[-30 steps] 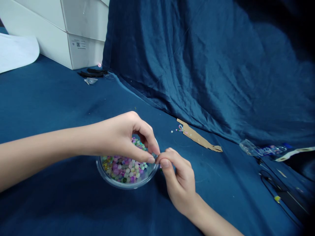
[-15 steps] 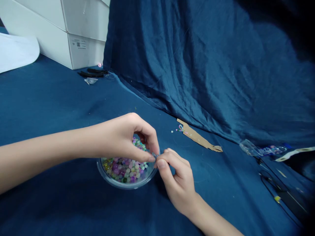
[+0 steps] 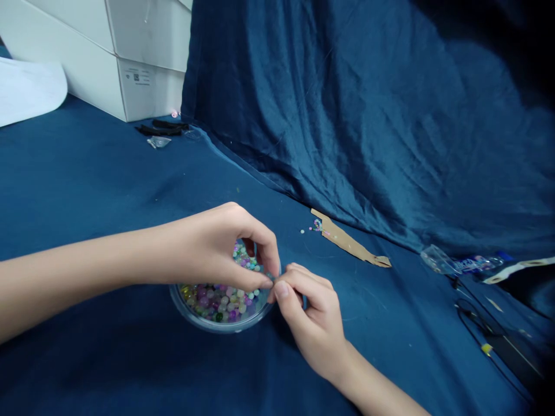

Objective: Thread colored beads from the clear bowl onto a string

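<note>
2 hands (image 3: 203,248) (image 3: 318,323) at bowl rim (image 3: 221,328)

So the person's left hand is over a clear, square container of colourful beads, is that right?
Not quite: the container is round, not square, as the head view shows. It is clear and holds colourful beads, and the left hand is over it.

white box (image 3: 154,98) | label (image 3: 137,76): print too small | blue wrapper (image 3: 477,264): lettering illegible
</note>
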The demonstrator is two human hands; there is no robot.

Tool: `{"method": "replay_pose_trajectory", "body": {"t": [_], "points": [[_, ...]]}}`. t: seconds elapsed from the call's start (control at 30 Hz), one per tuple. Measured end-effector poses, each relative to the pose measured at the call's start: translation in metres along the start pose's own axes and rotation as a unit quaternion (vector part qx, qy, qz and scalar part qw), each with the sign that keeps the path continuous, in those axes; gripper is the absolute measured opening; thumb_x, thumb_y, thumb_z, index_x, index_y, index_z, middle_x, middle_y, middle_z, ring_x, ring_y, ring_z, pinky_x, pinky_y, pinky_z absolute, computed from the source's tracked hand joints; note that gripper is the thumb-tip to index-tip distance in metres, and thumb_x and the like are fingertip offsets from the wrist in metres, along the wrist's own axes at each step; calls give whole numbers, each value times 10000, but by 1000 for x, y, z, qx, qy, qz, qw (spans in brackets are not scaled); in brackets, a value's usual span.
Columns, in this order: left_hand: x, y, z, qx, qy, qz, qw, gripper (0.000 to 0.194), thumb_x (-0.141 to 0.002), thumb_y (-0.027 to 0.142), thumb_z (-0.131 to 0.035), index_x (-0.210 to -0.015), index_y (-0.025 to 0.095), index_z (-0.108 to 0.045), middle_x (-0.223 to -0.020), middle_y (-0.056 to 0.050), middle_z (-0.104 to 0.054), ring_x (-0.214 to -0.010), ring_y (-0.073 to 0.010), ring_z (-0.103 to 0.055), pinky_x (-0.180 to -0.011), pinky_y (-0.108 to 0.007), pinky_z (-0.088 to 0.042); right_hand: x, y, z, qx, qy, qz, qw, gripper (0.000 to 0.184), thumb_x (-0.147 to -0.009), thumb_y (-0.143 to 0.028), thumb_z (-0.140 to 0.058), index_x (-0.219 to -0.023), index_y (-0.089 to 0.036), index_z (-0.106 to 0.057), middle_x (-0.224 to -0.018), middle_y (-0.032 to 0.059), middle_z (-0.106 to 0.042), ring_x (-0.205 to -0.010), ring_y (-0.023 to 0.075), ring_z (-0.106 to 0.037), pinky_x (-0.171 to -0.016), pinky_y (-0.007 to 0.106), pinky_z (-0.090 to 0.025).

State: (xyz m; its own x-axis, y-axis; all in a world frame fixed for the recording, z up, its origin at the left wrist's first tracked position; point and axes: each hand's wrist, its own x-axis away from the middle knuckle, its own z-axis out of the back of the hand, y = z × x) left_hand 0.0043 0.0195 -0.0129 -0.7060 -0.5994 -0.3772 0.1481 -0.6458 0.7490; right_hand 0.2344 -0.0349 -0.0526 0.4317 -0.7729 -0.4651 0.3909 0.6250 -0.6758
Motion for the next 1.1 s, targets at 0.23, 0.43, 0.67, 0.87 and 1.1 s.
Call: {"method": "replay_pose_trajectory", "body": {"t": [0.23,0.43,0.67,0.87,1.1], "points": [[1,-2,-1,-3,21,-19,1000,143,-824,118,-810,-924,210,-856,-893,15,-854,-807,-117,-772,-773,-173,-561,0,-1,0,-6,6,-7,1000,372,-1062,-244,-575,-694,-199,-599,-620,-35,-485,-588,128,-472,-617,304,-359],[2,-1,-1,1,21,-29,999,136,-826,110,-811,-914,205,-852,-893,11,-841,-832,-123,-758,-811,-195,-568,0,-2,0,-7,4,-16,1000,380,-1055,-246,-578,-680,-196,-602,-614,-33,-494,-587,125,-480,-615,299,-367],[1,-2,1,22,5,-57,998,110,-882,136,-830,-960,211,-853,-933,-18,-848,-888,-153,-760,-844,-237,-575,1,-1,1,-19,2,-20,1000,383,-1057,-263,-563,-684,-197,-623,-621,-20,-543,-579,132,-513,-611,297,-400],[1,-6,1,32,4,-69,997,132,-890,167,-867,-1008,224,-885,-902,-27,-846,-877,-163,-779,-816,-231,-588,1,-1,1,-48,-8,-27,998,336,-1067,-256,-581,-759,-193,-698,-663,-12,-607,-629,137,-579,-667,290,-456],[2,-3,3,73,10,-30,997,146,-848,170,-905,-989,194,-875,-849,-25,-853,-787,-151,-797,-741,-195,-611,5,1,2,-89,-8,-51,995,234,-1085,-345,-597,-926,-221,-716,-653,-51,-484,-598,132,-464,-597,276,-386]]}}
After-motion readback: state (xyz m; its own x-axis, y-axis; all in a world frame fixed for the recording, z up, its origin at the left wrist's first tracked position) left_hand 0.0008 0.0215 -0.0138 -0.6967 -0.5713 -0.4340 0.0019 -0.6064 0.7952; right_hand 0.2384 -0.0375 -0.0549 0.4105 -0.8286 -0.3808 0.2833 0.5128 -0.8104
